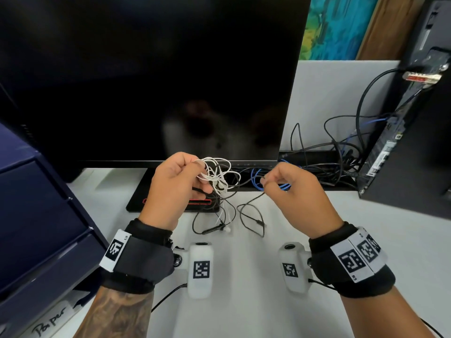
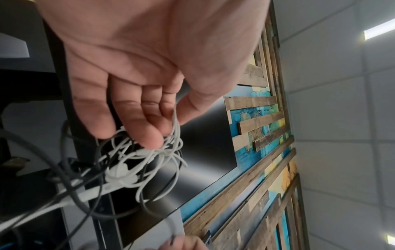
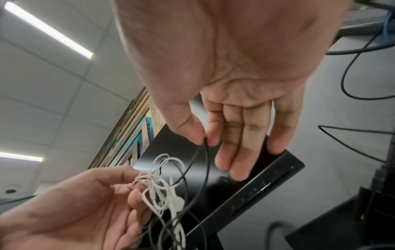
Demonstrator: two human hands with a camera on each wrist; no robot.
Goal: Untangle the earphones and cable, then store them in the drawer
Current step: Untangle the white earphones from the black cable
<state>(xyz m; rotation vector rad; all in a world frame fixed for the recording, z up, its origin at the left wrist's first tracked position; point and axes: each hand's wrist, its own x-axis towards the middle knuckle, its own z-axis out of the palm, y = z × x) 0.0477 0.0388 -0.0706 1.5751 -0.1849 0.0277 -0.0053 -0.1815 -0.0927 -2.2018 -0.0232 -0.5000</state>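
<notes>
White earphones (image 1: 217, 176) hang in a tangled bunch at the centre of the head view, pinched between thumb and fingertips of the left hand (image 1: 175, 189), with a black cable (image 1: 251, 208) looped through them. In the left wrist view the knot (image 2: 138, 157) dangles just below the curled fingers (image 2: 149, 128). The right hand (image 1: 295, 191), right of centre and apart from the left, pinches the cable between thumb and forefinger; its other fingers (image 3: 241, 152) stay straight. Loose ends of both trail onto the white desk (image 1: 244, 313) below. Dark blue drawers (image 1: 36, 215) stand at the left edge, shut. A black monitor (image 1: 146, 76) fills the upper half.
</notes>
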